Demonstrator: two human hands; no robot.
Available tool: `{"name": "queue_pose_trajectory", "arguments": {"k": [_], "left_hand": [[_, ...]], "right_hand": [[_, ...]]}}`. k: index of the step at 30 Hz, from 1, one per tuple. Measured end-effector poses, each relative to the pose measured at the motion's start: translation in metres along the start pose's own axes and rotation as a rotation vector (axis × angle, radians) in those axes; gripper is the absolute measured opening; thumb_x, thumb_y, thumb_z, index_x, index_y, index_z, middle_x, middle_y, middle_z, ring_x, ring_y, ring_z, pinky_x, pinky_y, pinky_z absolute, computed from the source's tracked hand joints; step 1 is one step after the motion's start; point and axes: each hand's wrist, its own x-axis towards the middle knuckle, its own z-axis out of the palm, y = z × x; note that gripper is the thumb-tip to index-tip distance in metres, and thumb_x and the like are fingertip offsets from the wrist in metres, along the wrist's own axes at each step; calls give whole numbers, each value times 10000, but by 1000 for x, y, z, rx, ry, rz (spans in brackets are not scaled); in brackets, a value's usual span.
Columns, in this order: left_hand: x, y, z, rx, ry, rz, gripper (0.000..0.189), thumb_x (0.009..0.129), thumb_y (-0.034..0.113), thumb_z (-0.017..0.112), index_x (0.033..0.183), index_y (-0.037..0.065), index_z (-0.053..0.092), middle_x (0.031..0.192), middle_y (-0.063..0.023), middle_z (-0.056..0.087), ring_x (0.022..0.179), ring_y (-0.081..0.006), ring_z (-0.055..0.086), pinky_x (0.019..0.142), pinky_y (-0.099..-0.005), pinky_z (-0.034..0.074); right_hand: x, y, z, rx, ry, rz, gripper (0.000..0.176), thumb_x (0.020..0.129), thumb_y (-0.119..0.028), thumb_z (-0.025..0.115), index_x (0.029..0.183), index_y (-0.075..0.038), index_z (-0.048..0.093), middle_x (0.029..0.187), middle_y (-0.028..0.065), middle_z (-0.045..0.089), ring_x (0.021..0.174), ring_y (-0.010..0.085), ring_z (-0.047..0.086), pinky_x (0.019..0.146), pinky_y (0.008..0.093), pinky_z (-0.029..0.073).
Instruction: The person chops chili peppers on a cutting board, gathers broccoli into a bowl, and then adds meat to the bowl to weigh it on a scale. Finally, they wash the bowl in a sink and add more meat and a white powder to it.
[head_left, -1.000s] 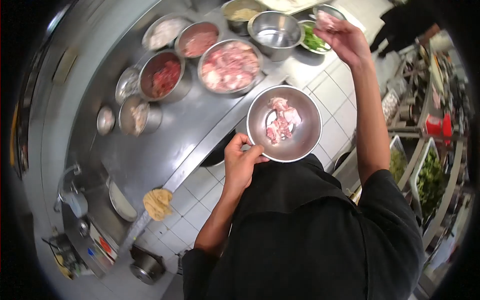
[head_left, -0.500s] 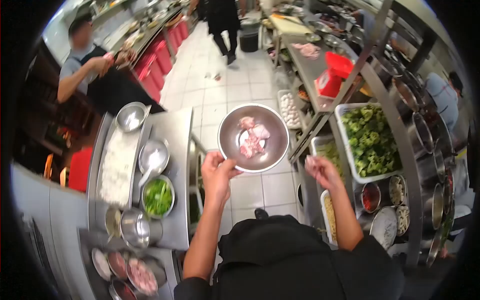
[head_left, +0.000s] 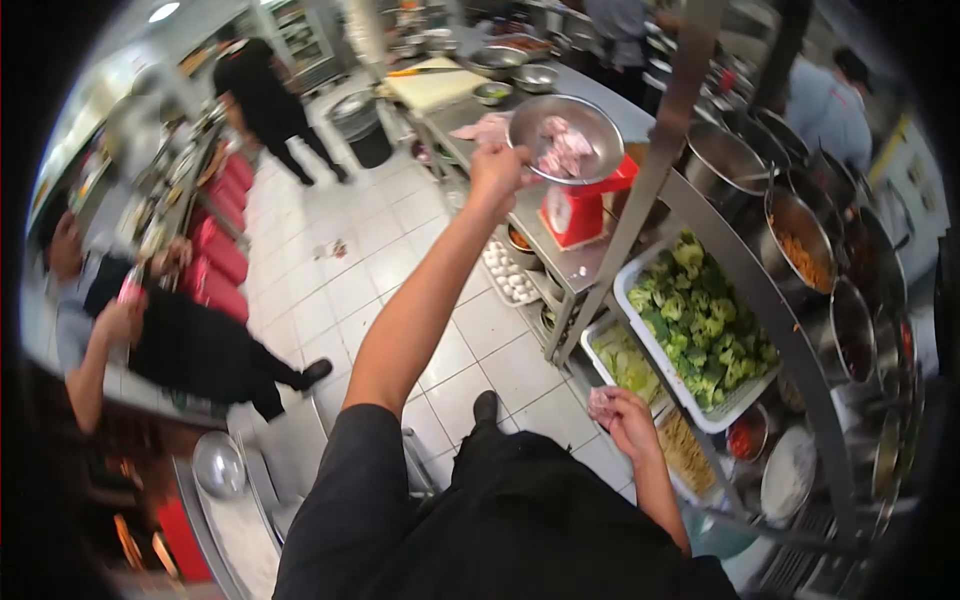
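My left hand (head_left: 500, 180) is stretched far forward, its fingers closed on the rim of a steel bowl (head_left: 597, 135). Several pieces of pale pink raw meat (head_left: 563, 150) lie inside the bowl. In this view the bowl overlaps the top of a red dial scale (head_left: 574, 217) on the steel counter. Low on the right, my right hand (head_left: 632, 425) pinches a small piece of raw meat (head_left: 601, 404) beside the shelf. Close to that hand are a tray of sliced pale green vegetables (head_left: 625, 362) and a white basket of broccoli (head_left: 690, 335).
A cutting board (head_left: 430, 88) and more raw meat (head_left: 480, 130) are on the counter. Eggs (head_left: 508, 272) sit in a tray below. A metal post (head_left: 650, 160) rises beside the scale. One person (head_left: 190, 320) stands at left, another (head_left: 265, 95) farther back.
My view has turned right. My left hand has carried the bowl forward and right, up to the scale. My right hand stays low, still pinching the meat.
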Motion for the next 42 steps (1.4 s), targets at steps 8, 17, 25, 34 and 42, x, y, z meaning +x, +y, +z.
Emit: {"name": "queue_pose_trajectory", "arguments": {"k": [8, 17, 25, 34, 42], "left_hand": [[111, -46, 18, 78, -313, -242, 109, 806, -39, 564, 899, -55, 509, 876, -165, 609, 730, -244, 647, 614, -322, 607], [124, -34, -17, 49, -570, -305, 320, 863, 154, 694, 1012, -91, 553, 991, -139, 546, 837, -231, 603, 765, -337, 583], [129, -21, -72, 56, -524, -317, 314, 883, 166, 658, 1045, -74, 537, 1020, -142, 491, 801, -253, 622, 771, -337, 575], [110, -36, -132, 8, -444, -465, 235, 876, 118, 643, 979, -54, 520, 917, -119, 575, 736, -227, 649, 695, -302, 566], [107, -29, -139, 26, -510, -460, 204, 887, 118, 626, 997, -28, 536, 950, -111, 561, 772, -267, 664, 729, -333, 568]], "right_hand": [[58, 5, 113, 127, 134, -219, 213, 893, 17, 493, 1088, 69, 562, 1025, 144, 632, 921, 231, 641, 845, 358, 526], [99, -12, 167, 103, 267, -335, 201, 895, 11, 529, 1090, 35, 569, 1051, 148, 644, 913, 227, 652, 846, 373, 536], [98, 0, 171, 131, 437, -347, 213, 870, 42, 500, 1068, 28, 578, 1025, 125, 626, 912, 221, 641, 823, 377, 533], [122, -18, 207, 60, 401, -349, 216, 869, 40, 495, 1073, 45, 562, 1045, 141, 633, 926, 235, 641, 836, 375, 524], [186, -176, 273, -525, 525, -820, 417, 868, -30, 562, 1270, 56, 487, 1248, 193, 567, 1078, 244, 604, 921, 323, 480]]}}
